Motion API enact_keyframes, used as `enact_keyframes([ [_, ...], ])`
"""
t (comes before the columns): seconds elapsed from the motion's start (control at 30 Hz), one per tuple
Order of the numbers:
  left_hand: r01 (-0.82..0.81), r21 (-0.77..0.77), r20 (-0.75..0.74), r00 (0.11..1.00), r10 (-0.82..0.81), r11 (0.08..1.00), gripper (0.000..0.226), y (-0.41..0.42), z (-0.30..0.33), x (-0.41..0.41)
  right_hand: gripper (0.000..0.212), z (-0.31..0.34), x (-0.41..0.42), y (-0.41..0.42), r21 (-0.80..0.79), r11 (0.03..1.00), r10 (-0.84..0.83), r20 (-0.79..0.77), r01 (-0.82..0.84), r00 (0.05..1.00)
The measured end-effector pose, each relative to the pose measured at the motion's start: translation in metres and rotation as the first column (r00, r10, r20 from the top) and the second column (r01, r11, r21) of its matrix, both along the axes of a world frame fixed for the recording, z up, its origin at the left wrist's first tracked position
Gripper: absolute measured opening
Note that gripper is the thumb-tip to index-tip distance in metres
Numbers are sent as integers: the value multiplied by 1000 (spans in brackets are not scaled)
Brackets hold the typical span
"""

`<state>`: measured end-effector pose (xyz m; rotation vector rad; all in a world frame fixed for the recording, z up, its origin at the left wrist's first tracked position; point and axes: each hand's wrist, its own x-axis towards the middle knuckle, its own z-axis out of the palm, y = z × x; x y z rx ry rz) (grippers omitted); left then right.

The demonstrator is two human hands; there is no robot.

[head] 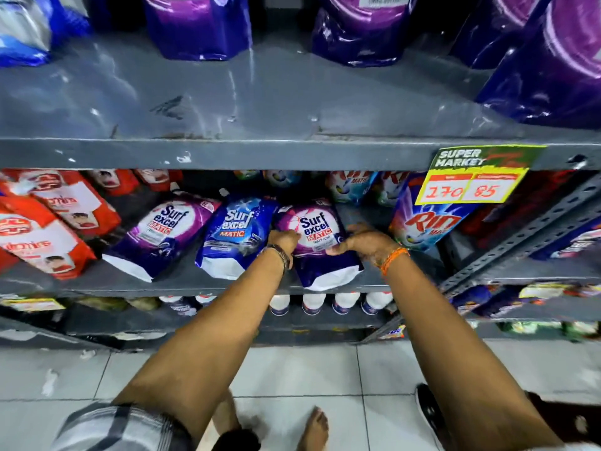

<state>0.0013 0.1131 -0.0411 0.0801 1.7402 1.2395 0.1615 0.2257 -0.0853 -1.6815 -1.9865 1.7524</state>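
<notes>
Purple detergent pouch stands just right of the frame's middle, on the middle shelf, leaning back with its white bottom edge at the shelf's front lip. Both hands are on it. The left hand, with a dark band at the wrist, grips the pouch's left edge, its fingers curled against the side. The right hand, with an orange thread band at the wrist, grips the right edge, thumb lying across the lower front and fingers wrapped round the side.

Just left of it, touching or nearly so, leans a blue pouch, and further left a second purple pouch. Red packs fill the shelf's left end. A Rin pack stands to the right of the right hand, partly behind a yellow price tag fixed to the upper shelf edge. Big purple bags sit along the top of the frame. White bottles line the lower shelf under the hands. At the bottom, a bare foot rests on the tiled floor.
</notes>
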Motion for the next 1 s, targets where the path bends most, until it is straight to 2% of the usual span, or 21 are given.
enact_keyframes([
  [0.03,38,-14,-10,999,-38,999,39,4,-6,-2,134,-27,0,15,-15,1000,9,-41,-10,999],
  [0.13,90,-54,3,996,-90,994,19,7,-5,-11,143,-63,0,40,-46,999,-15,-38,13,999],
  [0.2,122,-58,67,991,-118,991,24,7,-4,-15,142,-110,4,59,-136,990,-58,-97,45,994],
  [0.23,127,-52,86,989,-122,991,32,5,-10,-17,142,-104,8,49,-168,984,-82,-110,63,990],
  [0.3,187,-35,131,975,-181,982,42,2,-12,-18,137,-51,10,7,-209,974,-123,-154,90,980],
  [0.37,238,1,155,960,-235,971,45,-4,-3,-12,112,5,9,-31,-248,961,-172,-192,121,966],
  [0.43,272,79,163,946,-282,959,41,-8,2,-5,85,31,16,-55,-266,955,-193,-233,129,953],
  [0.5,254,114,131,954,-268,960,36,-12,5,0,82,37,24,-67,-266,949,-241,-271,168,932],
  [0.63,188,211,103,972,-213,959,38,-18,22,5,79,58,36,-73,-128,968,-249,-346,218,904],
  [0.7,184,262,89,973,-213,947,43,-17,29,3,87,73,39,-73,-31,969,-237,-392,245,889],
  [0.8,161,348,33,983,-183,924,82,-11,34,2,96,86,36,-70,69,957,-220,-456,281,862],
  [0.87,147,371,-65,989,-132,917,96,-4,38,5,90,89,33,-67,125,942,-217,-478,310,851],
  [0.93,157,384,-157,982,-104,910,94,0,42,12,77,88,29,-66,221,917,-198,-474,333,858],
  [1.0,170,387,-233,969,-83,906,78,3,45,19,73,82,26,-63,283,884,-212,-468,373,858],
])
